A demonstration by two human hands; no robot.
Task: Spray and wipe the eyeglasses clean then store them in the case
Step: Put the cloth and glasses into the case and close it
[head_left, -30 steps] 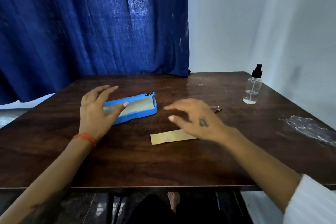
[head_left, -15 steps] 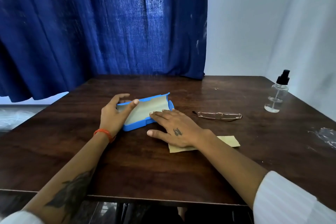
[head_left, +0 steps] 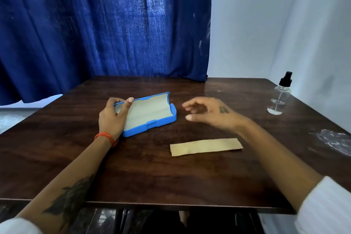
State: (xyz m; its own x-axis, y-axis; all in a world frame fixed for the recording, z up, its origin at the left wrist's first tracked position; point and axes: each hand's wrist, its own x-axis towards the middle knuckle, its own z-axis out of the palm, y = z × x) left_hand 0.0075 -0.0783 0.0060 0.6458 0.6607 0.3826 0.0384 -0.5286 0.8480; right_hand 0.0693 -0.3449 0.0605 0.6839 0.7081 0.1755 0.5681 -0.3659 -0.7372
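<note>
My right hand [head_left: 212, 113] has lifted off the worktop [head_left: 133, 173] and now hovers right of the blue case [head_left: 150, 114], its grip loose and empty, fingers lightly curled. My left hand [head_left: 114, 118] holds the case's left end, grip closed on it, lid open. I cannot see the eyeglasses. The cloth [head_left: 206, 146] lies in front of the case; the spray bottle [head_left: 279, 95] stands far right of it.
</note>
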